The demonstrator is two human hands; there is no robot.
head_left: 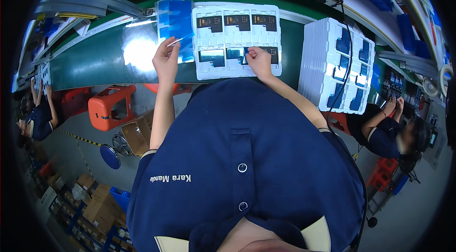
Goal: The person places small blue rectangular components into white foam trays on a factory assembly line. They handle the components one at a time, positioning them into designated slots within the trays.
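In front of me a white plastic tray (278, 73) holds two rows of flat black battery packs (237, 23). My left hand (166, 62) is raised left of the tray, thumb and fingers pinched on a small clear film strip (175, 42). Just behind that hand lies a pile of blue film sheets (173, 20). Over the tray's near row is my right hand (260, 63), its fingertips closed together beside a battery pack (272, 53) in the right compartment. What those fingertips hold, if anything, is too small to make out. Near-row packs look glossier.
A tall stack of white trays (316, 62) with dark pieces stands at the right, a black cable (350, 38) hanging across it. Clear film (140, 50) lies on the green table (85, 64) at the left. Orange stools (111, 104) stand below. Co-workers sit at both sides.
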